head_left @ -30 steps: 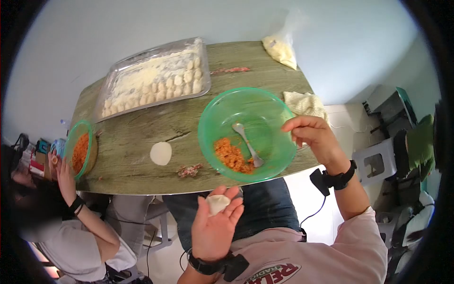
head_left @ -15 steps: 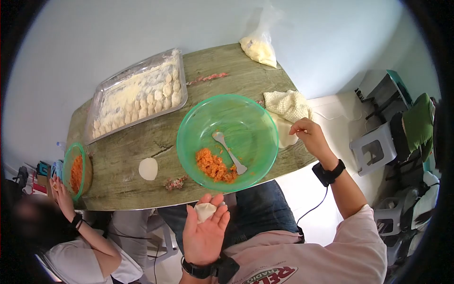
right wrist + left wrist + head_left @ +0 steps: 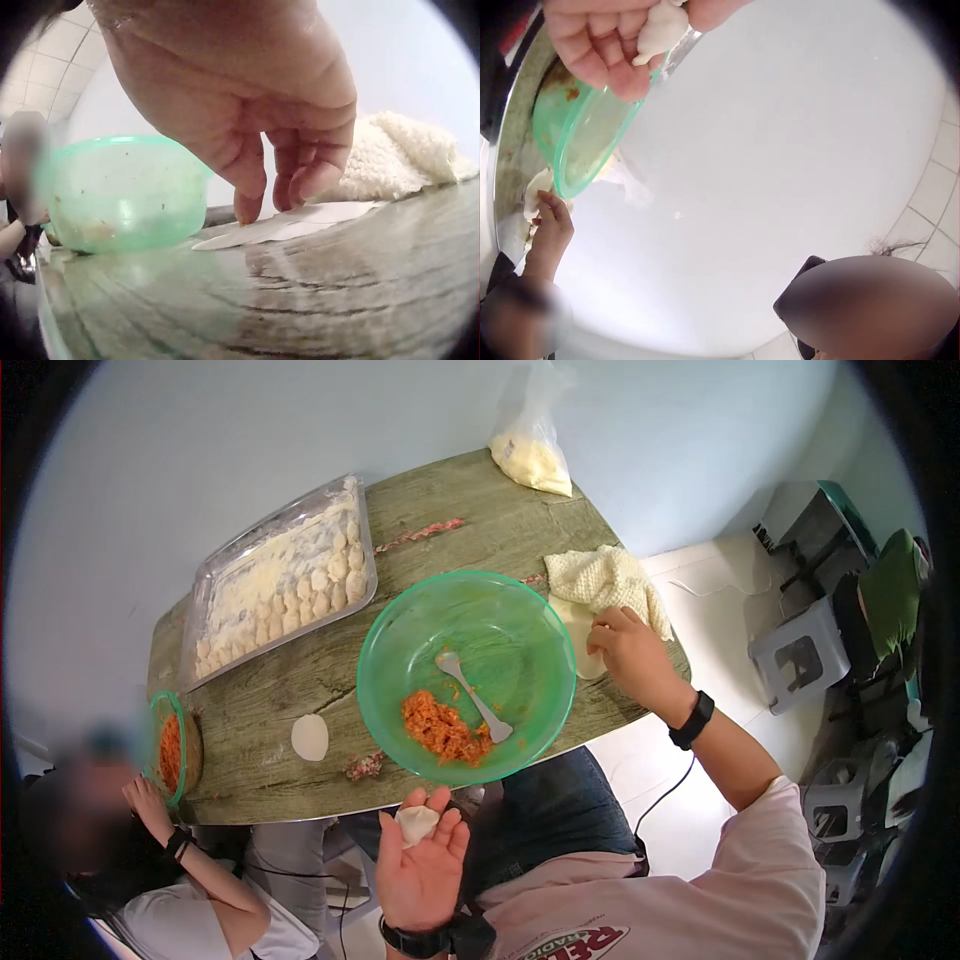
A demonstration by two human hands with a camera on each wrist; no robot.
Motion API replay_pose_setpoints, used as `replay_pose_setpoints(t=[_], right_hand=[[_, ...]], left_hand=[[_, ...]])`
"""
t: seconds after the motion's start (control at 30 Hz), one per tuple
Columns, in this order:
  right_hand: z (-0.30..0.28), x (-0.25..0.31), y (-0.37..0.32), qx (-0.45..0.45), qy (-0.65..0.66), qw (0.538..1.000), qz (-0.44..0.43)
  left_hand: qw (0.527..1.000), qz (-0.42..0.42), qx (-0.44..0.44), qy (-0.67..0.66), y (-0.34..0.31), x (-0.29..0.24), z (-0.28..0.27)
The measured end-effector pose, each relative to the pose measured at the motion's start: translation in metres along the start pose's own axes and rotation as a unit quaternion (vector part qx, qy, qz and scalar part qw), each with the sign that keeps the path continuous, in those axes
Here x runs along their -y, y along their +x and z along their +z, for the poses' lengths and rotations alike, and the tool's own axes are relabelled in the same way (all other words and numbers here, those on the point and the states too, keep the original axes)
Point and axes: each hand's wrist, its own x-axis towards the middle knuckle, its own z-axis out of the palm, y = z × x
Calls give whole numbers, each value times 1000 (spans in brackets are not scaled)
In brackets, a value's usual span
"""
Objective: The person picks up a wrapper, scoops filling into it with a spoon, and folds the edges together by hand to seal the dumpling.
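My left hand [image 3: 422, 875] is held palm up in front of the table's edge. A white folded dumpling [image 3: 416, 824] rests on its fingers beside the thumb. In the left wrist view the dumpling [image 3: 662, 30] shows a pinched, pointed end. On the table's right side, my right hand [image 3: 640, 662] reaches down with fingertips at flat, round dough wrappers [image 3: 289, 226], the thumb apart from the fingers. Part of the wrappers lies under a cream cloth [image 3: 600, 578]. Between the hands stands a green bowl [image 3: 520, 660] with orange filling [image 3: 440, 728] and a spoon [image 3: 470, 695].
A clear tray [image 3: 368, 575] with flour and rows of dumplings lies back left. One loose wrapper [image 3: 310, 737] is left of the bowl. A bag [image 3: 535, 460] of pale yellow contents sits at the back. At far left, another person's hand [image 3: 148, 805] is beside a second bowl [image 3: 165, 705].
My right hand has gone from beside the bowl down to the wrappers by the cloth. The left hand still carries the dumpling. The view has shifted, showing the wrappers more fully.
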Motion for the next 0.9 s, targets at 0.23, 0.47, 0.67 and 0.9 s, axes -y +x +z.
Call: replay_pose_setpoints(t=[0.23, 0.47, 0.67, 0.9], right_hand=[[-9, 7, -16, -4, -64, 996, -56], [-15, 18, -40, 11, -106, 992, -61], [-17, 19, -52, 11, -106, 994, -38], [11, 26, -59, -120, 70, 989, 46]], left_hand=[[1000, -2, 12, -9, 3, -1, -5], [999, -8, 30, -37, 3, -1, -5], [999, -7, 25, -36, 1, 0, -1], [999, -7, 44, 17, -3, 3, 4]])
